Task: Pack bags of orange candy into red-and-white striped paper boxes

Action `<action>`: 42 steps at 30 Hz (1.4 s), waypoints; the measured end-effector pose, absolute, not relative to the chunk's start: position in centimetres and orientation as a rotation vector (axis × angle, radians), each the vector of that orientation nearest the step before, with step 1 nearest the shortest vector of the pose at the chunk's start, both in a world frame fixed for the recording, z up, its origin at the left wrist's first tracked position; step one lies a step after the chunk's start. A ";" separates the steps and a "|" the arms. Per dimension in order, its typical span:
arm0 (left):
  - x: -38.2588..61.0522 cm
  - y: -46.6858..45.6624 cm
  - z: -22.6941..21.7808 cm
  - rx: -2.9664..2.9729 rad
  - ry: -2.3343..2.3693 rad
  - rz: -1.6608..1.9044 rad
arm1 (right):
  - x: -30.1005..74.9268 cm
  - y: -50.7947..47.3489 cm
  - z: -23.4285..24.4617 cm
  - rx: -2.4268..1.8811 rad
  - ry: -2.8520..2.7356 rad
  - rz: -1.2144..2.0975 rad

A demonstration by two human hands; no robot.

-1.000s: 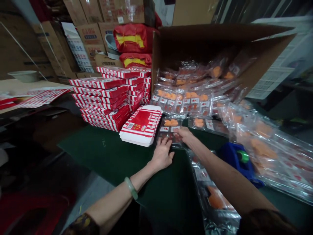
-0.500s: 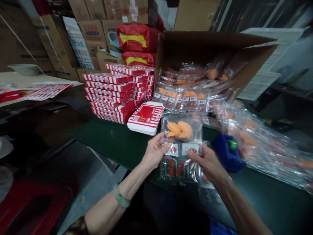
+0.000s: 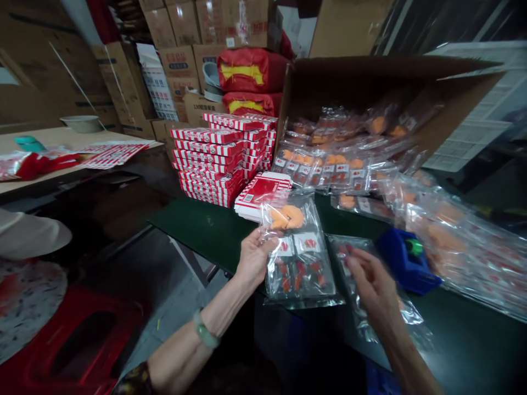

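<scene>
My left hand (image 3: 256,258) is closed on the left edge of a clear plastic bag (image 3: 307,274). Orange pieces show in its upper part, with small white-labelled sachets and reddish pieces below. The bag is held up above the green table's front edge. To the right, my right hand (image 3: 373,280) has its fingers bent together on a second clear bag (image 3: 364,323), which lies on the table partly covered by that hand. A blue tape dispenser (image 3: 405,263) with a green core stands just beyond my right hand.
Red-and-white striped boxes (image 3: 209,164) are stacked behind, beside a pile of flat striped cartons (image 3: 263,189). A cardboard box (image 3: 465,104) on its side holds many similar bags. More filled bags (image 3: 465,241) lie on the right. A red stool (image 3: 99,323) stands at lower left.
My right hand has let go of the held bag and moved right onto another bag on the table. My left hand keeps the first bag, now tilted slightly. The view has turned left.
</scene>
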State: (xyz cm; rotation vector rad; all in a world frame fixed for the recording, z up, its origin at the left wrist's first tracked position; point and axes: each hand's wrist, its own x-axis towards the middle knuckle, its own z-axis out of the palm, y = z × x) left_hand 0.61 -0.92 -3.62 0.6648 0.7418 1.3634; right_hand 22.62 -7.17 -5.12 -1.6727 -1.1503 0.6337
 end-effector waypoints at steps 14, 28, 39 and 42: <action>5.4 -2.3 -6.7 0.618 0.978 1.123 | 26.6 -18.5 -10.1 -2.441 -1.940 -0.467; 7.4 -1.3 -7.2 0.623 0.995 1.064 | 47.6 -31.0 -8.8 -2.566 -1.804 -0.303; 9.6 -4.3 -4.9 0.570 0.650 1.167 | 21.0 -15.3 -6.8 -1.059 -0.425 1.152; 8.0 -3.5 -4.8 0.983 0.750 1.032 | 19.5 -10.9 -6.4 -1.070 -0.232 1.018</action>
